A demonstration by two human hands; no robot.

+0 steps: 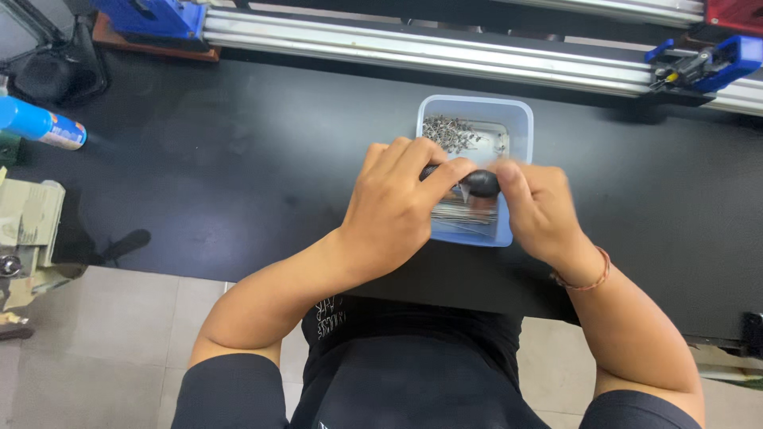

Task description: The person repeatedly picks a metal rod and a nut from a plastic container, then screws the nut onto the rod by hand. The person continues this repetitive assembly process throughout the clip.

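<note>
Between the left hand (pixel 395 205) and the right hand (pixel 534 208) sits a glossy black rounded object (pixel 479 183). Under both hands, the plastic tub (pixel 475 111) is pale translucent blue, with dull grey metal bits (pixel 449 132) just beyond the fingers. Beneath it all the table (pixel 238 159) is matt black. On the right wrist, the thin bracelet (pixel 586 280) looks reddish brown, perhaps copper. Far left of the left hand, a spray can (pixel 40 123) is bright blue with a white band.
</note>
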